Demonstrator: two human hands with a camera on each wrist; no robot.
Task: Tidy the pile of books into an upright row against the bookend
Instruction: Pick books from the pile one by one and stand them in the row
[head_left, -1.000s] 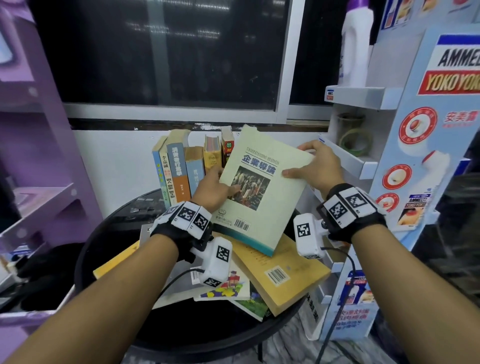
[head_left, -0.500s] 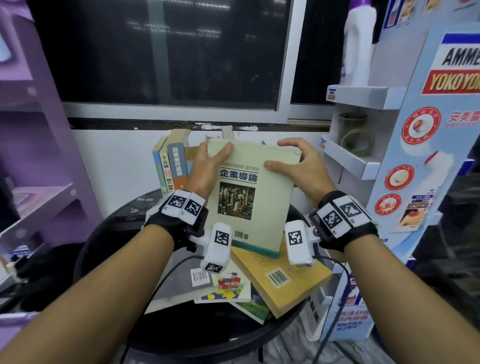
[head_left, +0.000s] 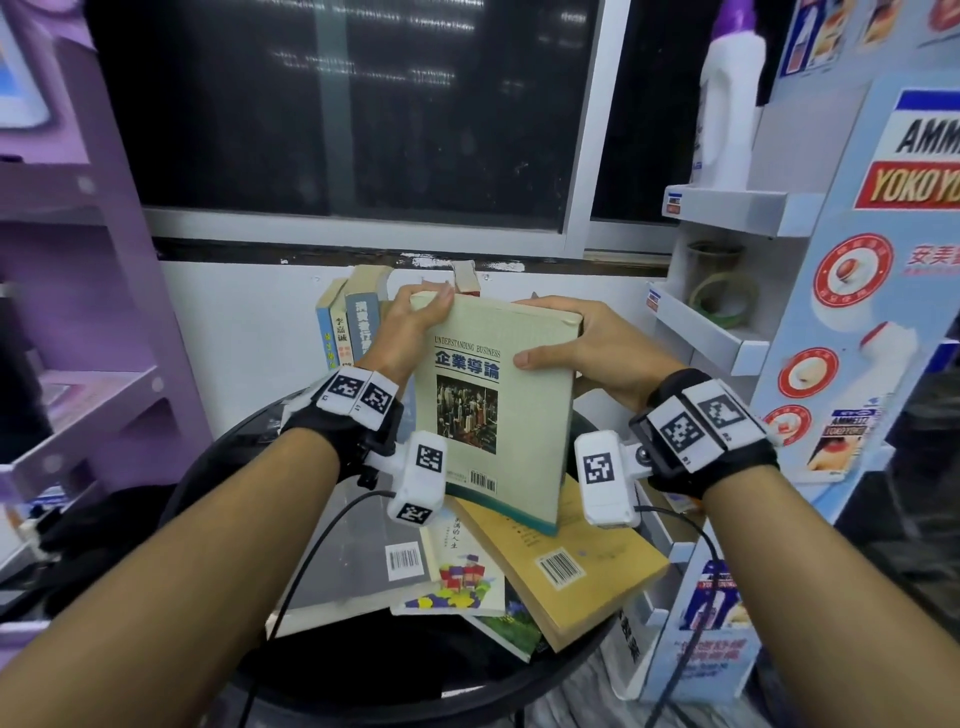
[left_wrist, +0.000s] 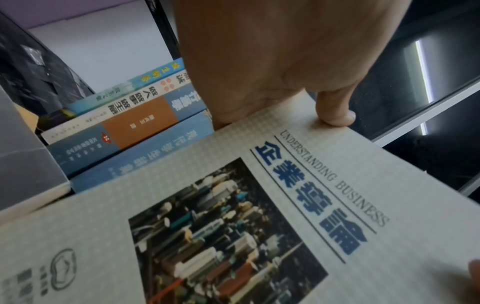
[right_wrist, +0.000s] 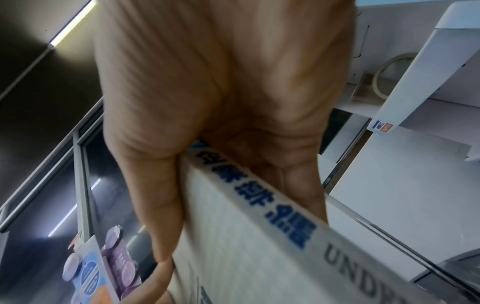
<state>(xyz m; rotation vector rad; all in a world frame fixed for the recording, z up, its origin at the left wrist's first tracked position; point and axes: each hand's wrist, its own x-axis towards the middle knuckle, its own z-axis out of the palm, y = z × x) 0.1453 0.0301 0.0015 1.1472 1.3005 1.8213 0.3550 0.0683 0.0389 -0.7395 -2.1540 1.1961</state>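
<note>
Both hands hold a pale green book titled "Understanding Business" (head_left: 519, 405) upright above the round black table (head_left: 218, 467). My left hand (head_left: 415, 317) grips its top left corner, thumb on the cover (left_wrist: 335, 111). The right hand (head_left: 582, 343) grips the top right corner at the spine (right_wrist: 259, 197), thumb across the cover. Behind the held book stands a row of upright books (head_left: 353, 322) with blue, white and orange spines (left_wrist: 135, 123). A pile of flat books (head_left: 561, 566) lies on the table below. No bookend is visible.
A white and blue display shelf (head_left: 727, 332) with a roll of tape stands close on the right. A purple shelf unit (head_left: 78, 364) is at the left. White wall and dark window lie behind the table. Wrist camera cables hang over the pile.
The green book has turned from a rightward tilt to nearly upright and come closer to me. My left hand has shifted from its lower left edge to its top left corner.
</note>
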